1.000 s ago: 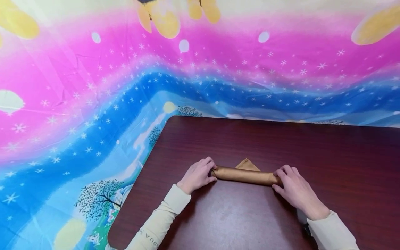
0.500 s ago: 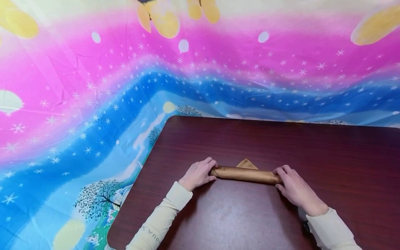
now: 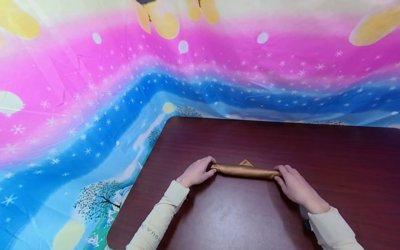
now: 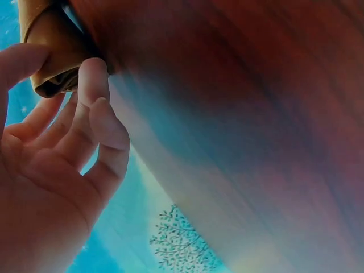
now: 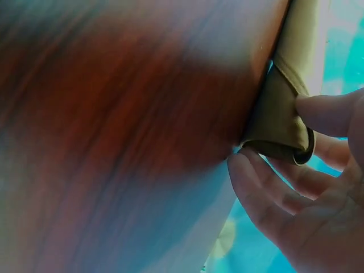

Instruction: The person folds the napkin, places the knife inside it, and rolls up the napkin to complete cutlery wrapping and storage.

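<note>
A shiny golden-brown cloth (image 3: 247, 171), rolled into a tube, lies across the dark table (image 3: 231, 215). A small pointed corner (image 3: 246, 162) of it sticks out flat behind the roll. My left hand (image 3: 196, 172) holds the left end between thumb and fingers. At the opposite end, my right hand (image 3: 298, 186) pinches the cloth the same way. In the left wrist view, the coiled layers of the cloth end (image 4: 57, 77) show beside the fingertips. The right wrist view has the thumb pressed on the rolled cloth (image 5: 278, 114) with the fingers under its end.
Bare table surface surrounds the roll on all sides. Beyond the table's rear and left edges hangs a printed backdrop (image 3: 200, 66) in pink and blue with snowflakes and trees.
The cloth has been rolled a little away from me, and the flat corner behind it shows smaller now. Both hands stay at the two ends.
</note>
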The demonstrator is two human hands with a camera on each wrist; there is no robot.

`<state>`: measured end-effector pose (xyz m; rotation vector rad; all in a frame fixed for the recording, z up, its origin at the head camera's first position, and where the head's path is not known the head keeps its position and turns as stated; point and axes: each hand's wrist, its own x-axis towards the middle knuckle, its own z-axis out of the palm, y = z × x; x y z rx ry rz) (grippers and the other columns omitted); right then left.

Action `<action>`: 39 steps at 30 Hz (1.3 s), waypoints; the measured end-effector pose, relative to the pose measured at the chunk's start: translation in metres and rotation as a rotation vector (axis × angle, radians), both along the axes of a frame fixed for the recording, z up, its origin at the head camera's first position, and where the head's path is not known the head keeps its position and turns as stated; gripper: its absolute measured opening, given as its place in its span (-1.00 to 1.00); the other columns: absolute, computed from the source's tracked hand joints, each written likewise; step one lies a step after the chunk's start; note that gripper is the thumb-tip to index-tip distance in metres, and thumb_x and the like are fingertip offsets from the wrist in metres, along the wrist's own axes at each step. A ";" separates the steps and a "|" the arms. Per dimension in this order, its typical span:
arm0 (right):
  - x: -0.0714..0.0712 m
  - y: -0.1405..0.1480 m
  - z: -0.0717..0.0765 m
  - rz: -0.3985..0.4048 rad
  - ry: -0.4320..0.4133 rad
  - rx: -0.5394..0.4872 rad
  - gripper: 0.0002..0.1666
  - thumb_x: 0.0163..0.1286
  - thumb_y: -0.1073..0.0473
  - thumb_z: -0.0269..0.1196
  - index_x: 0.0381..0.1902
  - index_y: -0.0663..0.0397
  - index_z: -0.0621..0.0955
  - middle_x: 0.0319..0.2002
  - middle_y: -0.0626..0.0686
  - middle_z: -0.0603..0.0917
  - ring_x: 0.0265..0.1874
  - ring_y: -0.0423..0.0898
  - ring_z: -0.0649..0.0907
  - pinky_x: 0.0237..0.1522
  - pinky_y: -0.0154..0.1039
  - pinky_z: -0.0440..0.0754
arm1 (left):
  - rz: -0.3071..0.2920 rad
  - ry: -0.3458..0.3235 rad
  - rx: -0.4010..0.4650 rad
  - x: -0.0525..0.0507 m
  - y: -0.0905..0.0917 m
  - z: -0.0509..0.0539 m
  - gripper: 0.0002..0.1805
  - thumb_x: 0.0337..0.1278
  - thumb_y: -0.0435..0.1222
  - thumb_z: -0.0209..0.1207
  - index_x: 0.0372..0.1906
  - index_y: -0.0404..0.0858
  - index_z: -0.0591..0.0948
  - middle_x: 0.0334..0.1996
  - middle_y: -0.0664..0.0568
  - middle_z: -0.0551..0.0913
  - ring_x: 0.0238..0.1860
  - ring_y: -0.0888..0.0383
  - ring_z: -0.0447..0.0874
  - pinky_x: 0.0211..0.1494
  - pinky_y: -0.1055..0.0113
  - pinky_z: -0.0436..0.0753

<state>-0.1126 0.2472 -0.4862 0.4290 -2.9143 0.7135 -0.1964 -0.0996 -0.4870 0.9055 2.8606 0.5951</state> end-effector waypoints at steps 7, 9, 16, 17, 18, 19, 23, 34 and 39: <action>-0.006 -0.001 -0.001 -0.014 0.002 -0.080 -0.70 0.39 0.31 0.13 0.04 0.34 0.50 -0.15 0.30 0.60 -0.13 0.22 0.58 -0.14 0.09 0.48 | 0.026 -0.124 0.089 -0.005 0.001 -0.001 -0.70 0.38 -0.13 0.05 0.09 -0.15 0.48 -0.06 0.03 0.69 -0.04 0.18 0.66 0.05 0.26 0.58; -0.008 -0.001 -0.002 -0.026 -0.004 -0.098 -0.70 0.40 0.32 0.11 0.05 0.36 0.49 -0.15 0.31 0.61 -0.15 0.20 0.59 -0.16 0.07 0.48 | 0.033 -0.157 0.115 -0.007 0.001 -0.002 -0.69 0.39 -0.13 0.03 0.10 -0.16 0.48 -0.11 0.03 0.71 -0.12 0.20 0.66 -0.01 0.29 0.58; -0.011 -0.002 -0.003 -0.102 -0.049 -0.131 -0.70 0.42 0.28 0.07 0.03 0.36 0.51 -0.17 0.32 0.62 -0.15 0.18 0.60 -0.16 0.08 0.50 | 0.036 -0.169 0.181 -0.012 0.005 -0.005 -0.72 0.38 -0.19 0.03 0.02 -0.27 0.53 -0.42 0.08 0.67 -0.45 0.29 0.54 -0.27 0.42 0.52; -0.011 -0.002 -0.004 -0.108 -0.052 -0.131 -0.70 0.42 0.27 0.07 0.01 0.36 0.52 -0.16 0.33 0.61 -0.15 0.19 0.59 -0.15 0.08 0.50 | 0.044 -0.163 0.182 -0.012 0.006 -0.004 -0.73 0.37 -0.19 0.04 0.00 -0.26 0.55 -0.43 0.09 0.67 -0.45 0.31 0.53 -0.27 0.43 0.51; -0.012 -0.002 -0.004 -0.111 -0.052 -0.131 -0.71 0.42 0.27 0.07 0.00 0.37 0.53 -0.16 0.34 0.61 -0.14 0.19 0.59 -0.15 0.09 0.49 | 0.050 -0.154 0.183 -0.012 0.006 -0.004 -0.74 0.37 -0.19 0.04 -0.02 -0.26 0.56 -0.44 0.09 0.67 -0.46 0.31 0.53 -0.28 0.43 0.51; -0.012 -0.002 -0.005 -0.116 -0.051 -0.133 -0.71 0.42 0.27 0.08 -0.01 0.37 0.54 -0.16 0.34 0.60 -0.14 0.20 0.58 -0.15 0.09 0.49 | 0.057 -0.145 0.181 -0.013 0.007 -0.004 -0.75 0.36 -0.19 0.05 -0.05 -0.24 0.58 -0.44 0.09 0.67 -0.45 0.30 0.53 -0.28 0.43 0.51; -0.013 -0.003 -0.006 -0.126 -0.028 -0.140 -0.72 0.39 0.28 0.10 -0.05 0.41 0.56 -0.15 0.37 0.60 -0.10 0.23 0.55 -0.11 0.11 0.48 | 0.079 -0.098 0.148 -0.014 0.010 -0.005 -0.77 0.35 -0.17 0.07 -0.10 -0.20 0.62 -0.41 0.10 0.65 -0.39 0.25 0.55 -0.22 0.39 0.52; -0.014 -0.001 -0.003 -0.133 -0.106 -0.128 -0.51 0.38 0.18 0.15 0.09 0.52 0.49 0.00 0.49 0.52 0.05 0.36 0.50 0.07 0.21 0.43 | 0.141 -0.192 0.165 -0.014 0.011 -0.002 -0.67 0.31 -0.14 0.12 0.03 -0.27 0.58 -0.36 0.06 0.69 -0.37 0.26 0.60 -0.17 0.36 0.56; -0.015 0.000 -0.003 -0.130 -0.108 -0.124 -0.52 0.34 0.23 0.18 0.08 0.54 0.49 -0.01 0.51 0.53 0.04 0.37 0.51 0.06 0.21 0.44 | 0.139 -0.263 0.164 -0.014 0.014 0.002 -0.64 0.29 -0.19 0.16 0.07 -0.31 0.55 -0.36 0.00 0.72 -0.53 0.32 0.61 -0.26 0.44 0.57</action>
